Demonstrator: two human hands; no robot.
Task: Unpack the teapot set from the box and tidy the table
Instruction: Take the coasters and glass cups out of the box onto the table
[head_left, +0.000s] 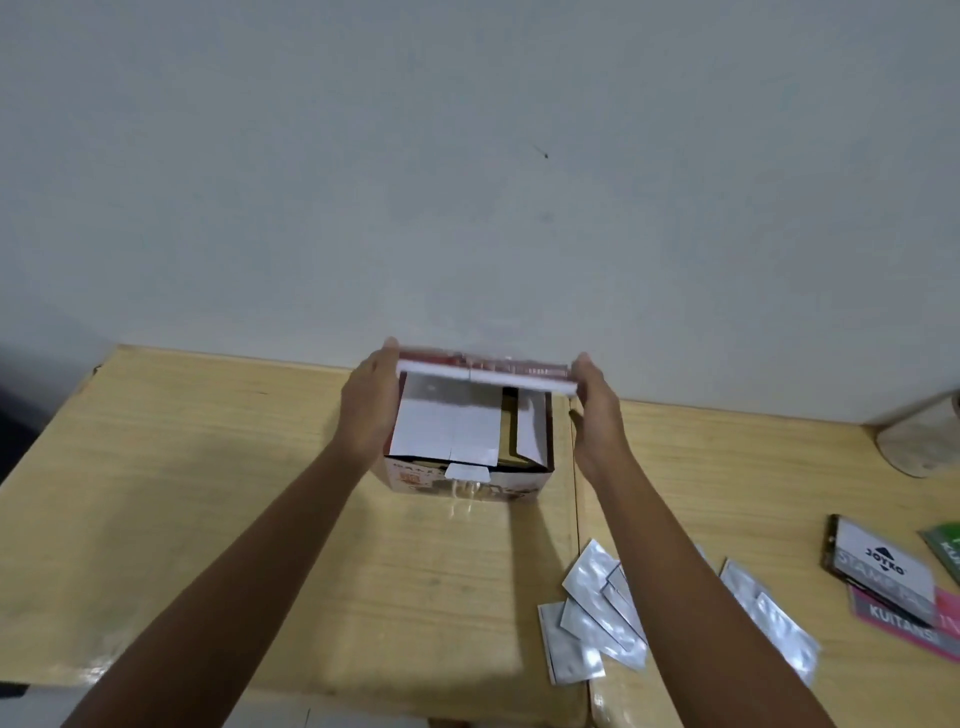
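1. Printed white-and-red cardboard box (470, 457) is sitting mid-table on the pale wooden table (208, 493), top flap (485, 375) being lifted.
2. Left hand (370, 410) and right hand (597, 410) are pinching the flap's ends.
3. Folding it back evenly should avoid tearing.

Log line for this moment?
step: opening box | left hand, right hand: holding lid up | teapot: not visible

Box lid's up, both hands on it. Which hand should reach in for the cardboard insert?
Right, probably. The brown cardboard insert sits exposed on the box's right side, next to the right hand. The left hand can hold the lid; white flaps cover its side.
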